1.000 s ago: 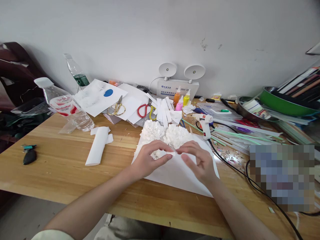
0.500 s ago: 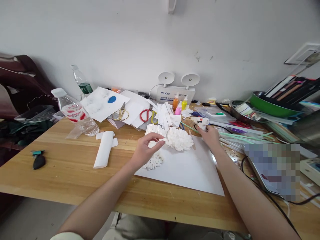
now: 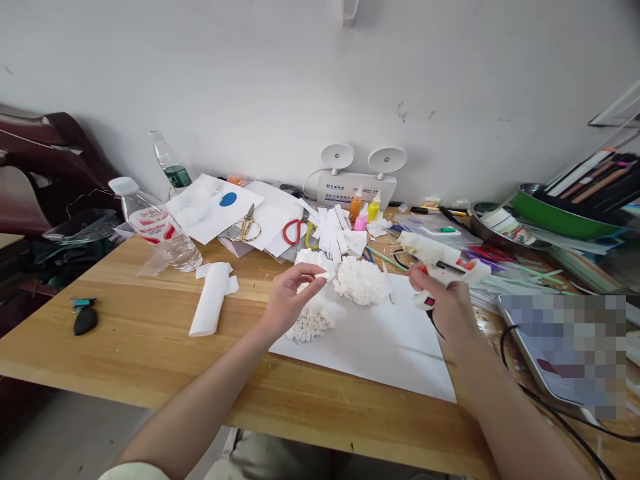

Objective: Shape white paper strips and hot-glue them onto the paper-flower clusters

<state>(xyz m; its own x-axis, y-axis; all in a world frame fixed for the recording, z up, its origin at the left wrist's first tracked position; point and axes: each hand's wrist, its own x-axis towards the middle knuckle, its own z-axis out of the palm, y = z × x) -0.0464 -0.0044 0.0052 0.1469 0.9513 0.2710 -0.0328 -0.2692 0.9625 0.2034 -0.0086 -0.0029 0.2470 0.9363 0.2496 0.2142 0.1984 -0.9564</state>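
Head view: a wooden table (image 3: pixel 235 393) bears a white sheet (image 3: pixel 380 353), apparently laid as a work surface under fluffy white clusters (image 3: pixel 363 281) at its far and left sides. Near its right edge, the right hand (image 3: pixel 453 307) grips a glue gun (image 3: pixel 435 260) by the handle, probably for trigger reach; the left hand (image 3: pixel 290 298) pinches a small white piece (image 3: pixel 323 275) at its fingertips, likely keeping it exposed. Bare paper reaches the sheet's near edge, leaving room between the hands.

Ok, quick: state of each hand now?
Left hand: closed, pinching a small white piece.
Right hand: closed around the white glue gun.
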